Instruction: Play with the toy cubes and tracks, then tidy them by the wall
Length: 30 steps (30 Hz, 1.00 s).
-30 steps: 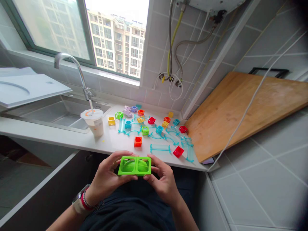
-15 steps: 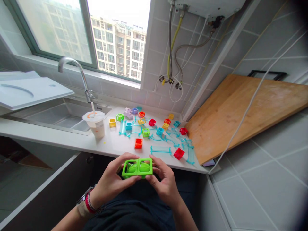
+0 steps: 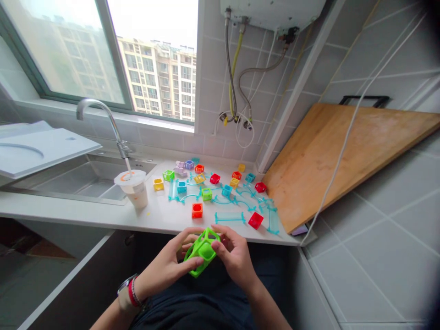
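Just in front of the counter's edge, a joined pair of bright green cube-frame toy blocks (image 3: 203, 252) is tilted diagonally between both hands. My left hand (image 3: 169, 262) is closed on its left side, thumb along the near face. From the right, my right hand (image 3: 237, 256) grips the upper end, with its thumb on the top face. Some fingers are hidden behind the blocks. Closest on the counter are an orange-red cube (image 3: 197, 211), a clear teal track piece (image 3: 230, 217) and a red cube (image 3: 255, 220).
On the white countertop (image 3: 172, 219), several coloured cubes and teal track pieces lie scattered. A lidded cup with a straw (image 3: 135, 190) stands beside the sink (image 3: 92, 181). A wooden board (image 3: 338, 160) leans at the right, crossed by a white cord (image 3: 344, 149).
The green block pair has turned from lying level to a diagonal tilt, its right end raised. My right thumb has moved up onto its top face. The camera view has shifted slightly.
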Each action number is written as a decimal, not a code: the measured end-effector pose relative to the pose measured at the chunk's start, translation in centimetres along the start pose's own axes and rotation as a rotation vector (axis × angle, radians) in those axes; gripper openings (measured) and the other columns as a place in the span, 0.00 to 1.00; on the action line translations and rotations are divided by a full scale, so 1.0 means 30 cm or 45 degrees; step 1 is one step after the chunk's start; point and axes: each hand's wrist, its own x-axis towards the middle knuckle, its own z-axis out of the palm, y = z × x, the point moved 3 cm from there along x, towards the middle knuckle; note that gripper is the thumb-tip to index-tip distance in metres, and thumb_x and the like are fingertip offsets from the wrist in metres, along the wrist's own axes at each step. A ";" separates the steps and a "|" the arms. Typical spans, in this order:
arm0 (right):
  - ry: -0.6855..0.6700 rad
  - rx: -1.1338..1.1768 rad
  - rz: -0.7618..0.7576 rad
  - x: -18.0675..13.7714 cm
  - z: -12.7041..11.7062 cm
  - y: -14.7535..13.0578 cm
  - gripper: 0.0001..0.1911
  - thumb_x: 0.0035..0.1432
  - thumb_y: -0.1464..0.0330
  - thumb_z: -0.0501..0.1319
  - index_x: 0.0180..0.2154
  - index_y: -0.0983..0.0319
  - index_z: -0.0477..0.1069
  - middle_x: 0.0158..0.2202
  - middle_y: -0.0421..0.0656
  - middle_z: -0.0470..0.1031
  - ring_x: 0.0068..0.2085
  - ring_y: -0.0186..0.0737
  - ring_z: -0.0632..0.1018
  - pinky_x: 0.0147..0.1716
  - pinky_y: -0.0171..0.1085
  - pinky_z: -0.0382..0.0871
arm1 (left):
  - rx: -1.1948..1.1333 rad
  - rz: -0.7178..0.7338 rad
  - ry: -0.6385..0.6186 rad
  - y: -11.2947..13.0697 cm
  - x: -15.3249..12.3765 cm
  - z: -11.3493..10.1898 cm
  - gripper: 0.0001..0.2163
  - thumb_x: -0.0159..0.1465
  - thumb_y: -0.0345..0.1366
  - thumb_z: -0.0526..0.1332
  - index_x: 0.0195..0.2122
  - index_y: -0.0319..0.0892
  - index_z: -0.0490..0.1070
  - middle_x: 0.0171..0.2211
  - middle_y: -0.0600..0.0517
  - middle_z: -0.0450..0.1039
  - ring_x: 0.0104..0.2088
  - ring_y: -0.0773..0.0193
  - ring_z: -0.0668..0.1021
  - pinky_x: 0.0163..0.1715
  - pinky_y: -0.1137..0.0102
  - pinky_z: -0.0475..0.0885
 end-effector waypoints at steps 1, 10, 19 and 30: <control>0.037 0.013 -0.030 0.018 -0.008 -0.001 0.21 0.64 0.54 0.64 0.53 0.58 0.77 0.43 0.45 0.81 0.38 0.41 0.80 0.38 0.38 0.77 | -0.079 -0.013 0.031 -0.008 0.004 -0.008 0.24 0.64 0.40 0.69 0.61 0.48 0.68 0.53 0.44 0.78 0.51 0.49 0.81 0.51 0.61 0.76; 0.145 -0.606 -0.060 0.370 -0.095 0.111 0.18 0.66 0.58 0.59 0.47 0.63 0.78 0.45 0.49 0.83 0.42 0.44 0.82 0.38 0.40 0.78 | -0.532 -0.127 0.407 -0.042 0.001 -0.100 0.31 0.60 0.40 0.73 0.63 0.43 0.67 0.52 0.41 0.80 0.48 0.49 0.84 0.44 0.65 0.79; -0.041 -1.126 -0.113 0.666 0.023 0.300 0.20 0.60 0.68 0.65 0.54 0.64 0.75 0.56 0.55 0.73 0.56 0.52 0.75 0.58 0.46 0.68 | -0.519 -0.140 0.502 -0.038 -0.015 -0.115 0.29 0.57 0.40 0.75 0.59 0.43 0.69 0.52 0.41 0.80 0.50 0.47 0.83 0.44 0.64 0.80; -0.741 -1.610 -0.254 0.823 0.088 0.381 0.19 0.54 0.69 0.72 0.49 0.59 0.78 0.53 0.47 0.77 0.53 0.48 0.76 0.51 0.41 0.72 | -0.556 -0.117 0.543 -0.112 0.005 -0.168 0.29 0.55 0.42 0.76 0.56 0.45 0.72 0.47 0.44 0.82 0.45 0.49 0.84 0.36 0.68 0.78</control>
